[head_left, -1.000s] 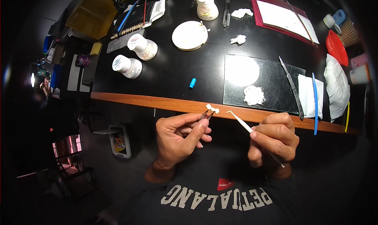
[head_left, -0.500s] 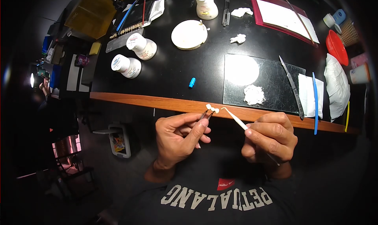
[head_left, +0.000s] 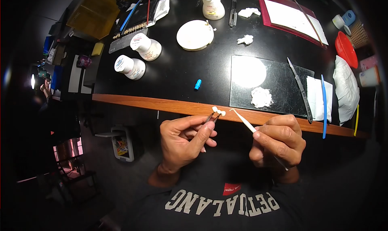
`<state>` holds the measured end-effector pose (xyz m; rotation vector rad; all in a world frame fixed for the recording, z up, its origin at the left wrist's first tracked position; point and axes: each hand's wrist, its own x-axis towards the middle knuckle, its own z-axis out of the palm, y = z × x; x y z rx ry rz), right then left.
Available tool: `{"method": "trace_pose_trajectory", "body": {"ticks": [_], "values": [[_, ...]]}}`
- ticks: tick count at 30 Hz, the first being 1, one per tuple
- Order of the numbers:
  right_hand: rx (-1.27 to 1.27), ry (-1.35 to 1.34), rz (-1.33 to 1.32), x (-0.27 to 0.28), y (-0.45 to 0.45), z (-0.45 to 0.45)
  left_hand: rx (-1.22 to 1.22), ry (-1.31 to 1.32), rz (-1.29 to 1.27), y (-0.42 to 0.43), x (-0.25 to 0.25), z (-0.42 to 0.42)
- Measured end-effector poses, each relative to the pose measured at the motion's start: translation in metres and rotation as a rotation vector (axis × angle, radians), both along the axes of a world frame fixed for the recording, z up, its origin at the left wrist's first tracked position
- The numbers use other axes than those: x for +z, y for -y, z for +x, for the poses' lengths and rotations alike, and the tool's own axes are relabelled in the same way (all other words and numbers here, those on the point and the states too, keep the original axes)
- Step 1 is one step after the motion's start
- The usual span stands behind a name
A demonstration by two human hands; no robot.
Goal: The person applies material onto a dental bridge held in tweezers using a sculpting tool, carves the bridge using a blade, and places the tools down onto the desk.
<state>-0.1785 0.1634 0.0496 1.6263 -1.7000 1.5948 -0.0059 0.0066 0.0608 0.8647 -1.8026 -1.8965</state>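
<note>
Dark-tipped tweezers are pinched in my left hand, below the wooden table edge. Their tips hold a small white tooth-shaped piece with several joined lobes. My right hand grips a white thin-tipped instrument like a pen. The hooked tip of this instrument points up and left, a short gap to the right of the white piece. Beyond the edge lies a glass plate with a white powdery heap on it.
Two white bottles stand at the left, another bottle farther back. Around them are a round white dish, a blue cap, a scalpel-like knife, a blue stick and a pink tray.
My right hand and the white instrument have moved left, bringing the tip nearer the white piece. The left hand and tweezers have hardly moved.
</note>
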Motion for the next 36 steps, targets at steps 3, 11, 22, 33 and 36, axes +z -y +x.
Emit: {"method": "trace_pose_trajectory", "body": {"ticks": [3, 11, 22, 33, 36], "values": [[-0.008, 0.001, 0.003, 0.001, 0.0, 0.001, 0.006, 0.013, -0.005, -0.001, 0.002, 0.0], [-0.001, 0.021, 0.003, 0.001, -0.002, 0.0, 0.035, -0.036, -0.205, -0.001, 0.001, -0.007], [0.056, -0.04, 0.015, -0.003, 0.003, -0.003, 0.053, -0.079, -0.322, -0.001, -0.007, -0.009], [0.082, -0.075, 0.019, -0.003, 0.005, -0.005, 0.048, -0.095, -0.319, -0.001, -0.007, -0.009], [0.078, -0.075, 0.028, -0.002, 0.004, -0.004, 0.048, -0.097, -0.318, -0.001, -0.008, -0.009]]}}
